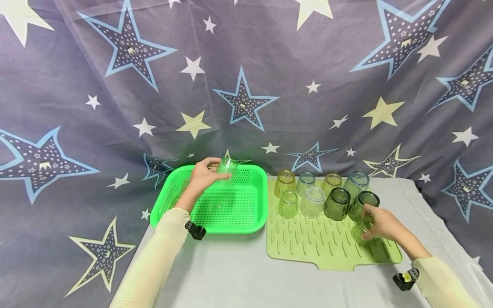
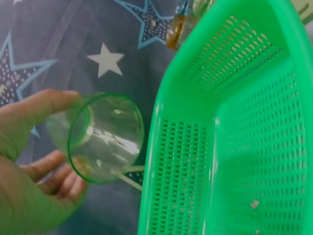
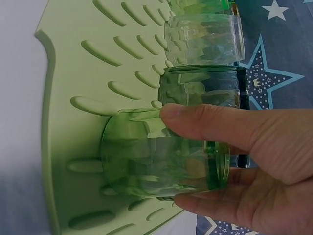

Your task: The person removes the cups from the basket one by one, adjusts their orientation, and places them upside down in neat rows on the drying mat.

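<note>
My left hand (image 1: 206, 173) grips a clear glass (image 1: 227, 170) above the back of the green plastic basket (image 1: 263, 205). In the left wrist view, thumb and fingers hold the tilted glass (image 2: 110, 139) by its sides, its rim toward the camera, beside the basket wall (image 2: 178, 176). At the right, my right hand (image 1: 383, 223) holds a light green glass (image 1: 360, 233) low over the front right of the green drying mat (image 1: 304, 248). The right wrist view shows thumb and fingers around that faceted green glass (image 3: 156, 156), close beside a dark glass (image 3: 200, 88).
Several glasses stand in two rows at the mat's back, among them an amber one (image 1: 285, 184), a clear one (image 1: 312, 203) and a dark one (image 1: 337, 204). A starred curtain (image 1: 246, 55) hangs behind the white-covered table (image 1: 231, 273).
</note>
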{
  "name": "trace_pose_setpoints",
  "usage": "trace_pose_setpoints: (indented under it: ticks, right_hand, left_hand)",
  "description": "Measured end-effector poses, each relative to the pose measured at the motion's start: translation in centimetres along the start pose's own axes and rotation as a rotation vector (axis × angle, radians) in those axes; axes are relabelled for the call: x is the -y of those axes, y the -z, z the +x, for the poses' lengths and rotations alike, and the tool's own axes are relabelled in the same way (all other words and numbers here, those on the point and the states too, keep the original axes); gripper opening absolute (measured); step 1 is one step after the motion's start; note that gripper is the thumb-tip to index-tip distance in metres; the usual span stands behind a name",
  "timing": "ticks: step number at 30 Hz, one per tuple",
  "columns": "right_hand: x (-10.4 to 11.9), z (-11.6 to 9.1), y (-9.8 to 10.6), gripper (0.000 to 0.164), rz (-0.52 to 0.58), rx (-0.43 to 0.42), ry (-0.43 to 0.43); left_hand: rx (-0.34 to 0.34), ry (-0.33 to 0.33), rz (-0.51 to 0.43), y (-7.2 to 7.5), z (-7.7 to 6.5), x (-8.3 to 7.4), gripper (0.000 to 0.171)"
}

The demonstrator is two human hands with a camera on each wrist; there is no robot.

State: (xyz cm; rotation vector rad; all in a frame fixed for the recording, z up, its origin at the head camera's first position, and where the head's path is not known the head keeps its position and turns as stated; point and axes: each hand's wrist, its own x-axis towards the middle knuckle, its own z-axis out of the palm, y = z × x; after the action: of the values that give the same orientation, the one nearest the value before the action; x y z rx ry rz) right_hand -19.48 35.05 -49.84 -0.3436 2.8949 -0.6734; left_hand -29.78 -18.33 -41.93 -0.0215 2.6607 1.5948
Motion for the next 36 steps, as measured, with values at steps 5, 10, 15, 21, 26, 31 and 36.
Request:
trace_pose_setpoints:
  ticks: [5,10,15,21,26,31,36]
  right_hand:
    - [0.1,-0.1,-0.1,0.06,-0.011,-0.016,0.01]
    - [0.1,-0.1,0.0,0.061,-0.016,-0.008,0.004]
    - [0.1,-0.2,0.1,0.06,-0.004,0.009,-0.012]
    - [0.3,-0.1,0.1,0.059,-0.007,0.014,0.002]
    - [0.5,-0.3,0.2,0.059,-0.022,0.019,0.007]
    - [0.6,-0.3,0.4,0.062,-0.05,0.018,-0.001]
    - [0.8,-0.3,0.9,0.069,-0.094,0.026,-0.017]
  left_hand:
    - [-0.001,-0.099,-0.066,-0.6,-0.3,-1.3,0.07]
    - [-0.028,-0.159,-0.064,-1.3,-0.5,-2.5,0.071]
    - [-0.044,-0.247,-0.069,-1.8,-0.6,-3.7,0.068]
    - [-0.048,-0.334,-0.092,-2.3,-0.4,-4.5,0.067]
    - [-0.031,-0.374,-0.136,-2.8,-0.2,-5.0,0.067]
    - [-0.035,-0.39,-0.159,-3.1,-0.1,-5.5,0.066]
    - [-0.056,-0.405,-0.178,-3.4,0.1,-5.7,0.066]
